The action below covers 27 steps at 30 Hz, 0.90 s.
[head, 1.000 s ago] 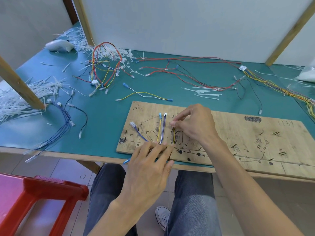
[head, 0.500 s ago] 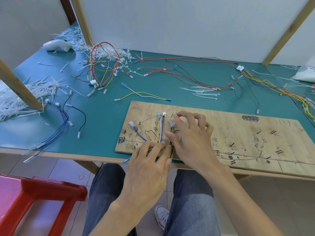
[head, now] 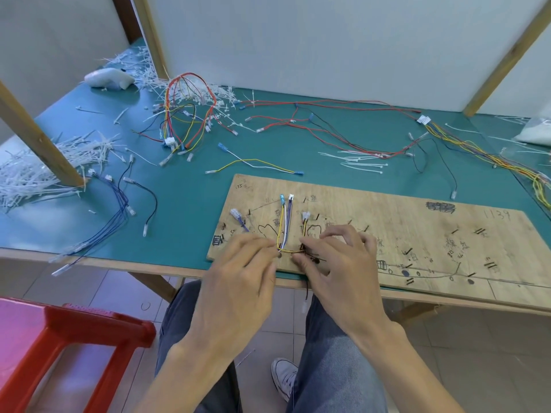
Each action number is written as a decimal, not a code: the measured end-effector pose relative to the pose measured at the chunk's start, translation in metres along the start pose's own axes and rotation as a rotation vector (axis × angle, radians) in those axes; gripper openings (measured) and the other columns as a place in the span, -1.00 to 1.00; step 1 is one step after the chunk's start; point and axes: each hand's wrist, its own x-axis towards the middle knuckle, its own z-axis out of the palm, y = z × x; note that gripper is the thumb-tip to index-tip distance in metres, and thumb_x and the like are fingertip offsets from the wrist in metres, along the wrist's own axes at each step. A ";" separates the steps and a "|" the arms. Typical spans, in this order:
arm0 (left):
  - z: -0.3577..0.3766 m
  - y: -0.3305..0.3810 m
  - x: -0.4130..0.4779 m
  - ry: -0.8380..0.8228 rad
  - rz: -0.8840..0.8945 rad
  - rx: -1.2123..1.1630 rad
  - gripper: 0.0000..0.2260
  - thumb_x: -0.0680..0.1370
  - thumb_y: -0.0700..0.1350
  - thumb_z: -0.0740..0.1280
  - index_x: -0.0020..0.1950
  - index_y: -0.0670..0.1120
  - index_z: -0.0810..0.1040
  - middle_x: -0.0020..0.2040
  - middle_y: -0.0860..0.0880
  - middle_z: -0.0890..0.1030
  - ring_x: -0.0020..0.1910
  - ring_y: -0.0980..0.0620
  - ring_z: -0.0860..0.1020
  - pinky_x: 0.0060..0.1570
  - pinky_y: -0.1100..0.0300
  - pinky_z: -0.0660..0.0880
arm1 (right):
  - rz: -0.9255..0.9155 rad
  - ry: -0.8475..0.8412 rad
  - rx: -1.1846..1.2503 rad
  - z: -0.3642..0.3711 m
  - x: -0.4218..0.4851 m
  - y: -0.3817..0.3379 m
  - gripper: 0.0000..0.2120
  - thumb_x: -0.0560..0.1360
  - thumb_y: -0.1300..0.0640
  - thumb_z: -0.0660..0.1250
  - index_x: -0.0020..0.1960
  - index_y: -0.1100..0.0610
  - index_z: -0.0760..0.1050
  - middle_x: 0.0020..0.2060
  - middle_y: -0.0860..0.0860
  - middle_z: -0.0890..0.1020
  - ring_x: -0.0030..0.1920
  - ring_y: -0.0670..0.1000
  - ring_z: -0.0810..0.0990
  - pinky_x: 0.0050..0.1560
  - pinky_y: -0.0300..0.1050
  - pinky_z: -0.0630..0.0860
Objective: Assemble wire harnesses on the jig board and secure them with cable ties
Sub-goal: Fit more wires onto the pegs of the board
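The wooden jig board (head: 417, 234) lies at the front of the green table. A yellow, white and purple wire bundle (head: 285, 225) runs down it from small connectors, then bends right along the front edge. My left hand (head: 238, 272) pinches the bundle at that bend. My right hand (head: 337, 263) pinches the yellow and dark wires just right of it, below a short yellow lead with a white connector (head: 305, 216). A dark wire (head: 307, 290) hangs off the table edge under my right hand. A purple lead with a connector (head: 237, 215) lies to the left.
Loose white cable ties (head: 357, 162) lie behind the board. Tied harnesses (head: 187, 114) and long red wires (head: 328, 126) sit further back. Tie offcuts (head: 29, 177) are piled at the left round a wooden post (head: 38, 135). A red stool (head: 59, 338) stands at my left knee.
My right hand came down from the short lead's connector to the board's front edge and closed on the wires. My left hand's fingers went from lying flat to pinching the bundle.
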 end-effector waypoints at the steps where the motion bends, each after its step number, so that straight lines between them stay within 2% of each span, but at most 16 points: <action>1: -0.003 -0.004 0.001 0.000 -0.037 0.061 -0.82 0.58 -0.10 0.45 0.18 -0.03 0.66 0.16 0.08 0.65 0.22 0.03 0.52 0.19 0.10 0.51 | -0.014 0.016 0.004 0.001 0.000 0.001 -0.78 0.52 -0.10 0.52 0.10 -0.03 0.71 -0.16 -0.18 0.68 0.13 0.02 0.57 0.15 0.03 0.26; 4: -0.010 -0.012 0.006 -0.062 -0.181 0.196 -0.84 0.53 0.00 0.49 0.06 0.00 0.66 0.05 0.07 0.63 0.10 -0.02 0.46 -0.02 0.04 0.47 | -0.032 0.048 0.042 0.006 0.005 0.003 -0.73 0.49 -0.15 0.55 0.08 -0.01 0.72 -0.13 -0.15 0.66 0.07 0.05 0.55 0.09 0.01 0.29; 8: -0.014 -0.012 0.014 -0.207 -0.203 0.217 -0.90 0.58 0.02 0.43 0.04 0.03 0.59 0.07 0.09 0.53 0.07 0.03 0.41 -0.02 0.10 0.40 | -0.084 0.029 0.124 0.017 0.018 -0.001 -0.82 0.51 -0.07 0.54 0.07 -0.04 0.74 0.03 -0.11 0.64 0.08 0.10 0.53 0.01 0.06 0.36; 11: -0.016 -0.013 0.019 -0.309 -0.199 0.305 -0.87 0.60 -0.03 0.40 0.13 0.04 0.52 0.17 0.08 0.42 0.11 0.04 0.34 -0.02 0.15 0.29 | -0.103 -0.024 0.174 0.027 0.025 -0.005 -0.92 0.52 -0.01 0.56 -0.01 -0.05 0.75 -0.02 -0.17 0.66 0.07 0.09 0.54 -0.01 0.13 0.38; 14: -0.021 -0.016 0.021 -0.285 -0.165 0.309 -0.87 0.57 -0.13 0.30 0.11 -0.04 0.52 0.18 0.01 0.40 0.08 0.02 0.32 -0.04 0.13 0.37 | -0.096 -0.043 0.194 0.031 0.023 -0.003 -0.92 0.56 -0.05 0.51 -0.02 -0.08 0.74 -0.08 -0.23 0.65 0.07 0.04 0.52 0.00 0.10 0.35; 17: -0.028 -0.022 0.035 -0.249 -0.171 0.203 -0.81 0.62 -0.01 0.17 0.02 -0.06 0.53 0.07 0.00 0.43 0.05 0.02 0.34 -0.14 0.11 0.47 | -0.085 -0.034 0.211 0.032 0.021 -0.002 -0.90 0.59 -0.09 0.47 0.00 -0.10 0.74 -0.07 -0.25 0.64 0.09 0.03 0.50 0.01 0.08 0.33; 19: -0.032 -0.034 0.052 -0.284 -0.166 0.160 -0.84 0.64 0.05 0.25 -0.01 0.01 0.54 -0.01 0.09 0.50 0.03 0.04 0.39 -0.13 0.09 0.46 | -0.087 -0.026 0.199 0.032 0.021 -0.003 -0.90 0.59 -0.08 0.48 0.00 -0.09 0.75 -0.06 -0.24 0.65 0.09 0.03 0.50 0.01 0.08 0.33; 21: -0.037 -0.048 0.071 -0.292 -0.188 0.008 -0.93 0.60 -0.03 0.42 -0.08 0.06 0.60 -0.10 0.16 0.57 -0.03 0.10 0.49 -0.05 0.10 0.46 | -0.099 -0.016 0.189 0.032 0.021 -0.003 -0.89 0.59 -0.07 0.48 0.00 -0.08 0.76 -0.06 -0.23 0.65 0.10 0.04 0.50 0.03 0.07 0.33; 23: -0.041 -0.058 0.087 -0.299 -0.235 -0.143 -0.89 0.54 -0.09 0.52 -0.14 0.10 0.67 -0.17 0.17 0.64 -0.13 0.22 0.56 -0.07 0.19 0.46 | -0.102 -0.002 0.181 0.031 0.020 -0.003 -0.89 0.60 -0.07 0.48 0.01 -0.07 0.76 -0.05 -0.22 0.66 0.11 0.04 0.50 0.04 0.06 0.34; 25: -0.042 -0.063 0.098 -0.335 -0.237 -0.171 -0.89 0.52 -0.09 0.55 -0.16 0.11 0.71 -0.23 0.18 0.66 -0.22 0.29 0.56 -0.15 0.29 0.43 | -0.101 0.006 0.175 0.031 0.019 -0.003 -0.88 0.60 -0.07 0.48 0.00 -0.05 0.76 -0.05 -0.20 0.67 0.11 0.06 0.51 0.05 0.05 0.33; 27: -0.039 -0.065 0.105 -0.353 -0.205 -0.149 -0.90 0.51 -0.09 0.56 -0.16 0.11 0.72 -0.25 0.19 0.66 -0.22 0.30 0.57 -0.17 0.34 0.42 | -0.108 0.009 0.170 0.032 0.019 -0.003 -0.87 0.60 -0.07 0.48 0.00 -0.05 0.76 -0.05 -0.19 0.67 0.11 0.06 0.52 0.04 0.04 0.32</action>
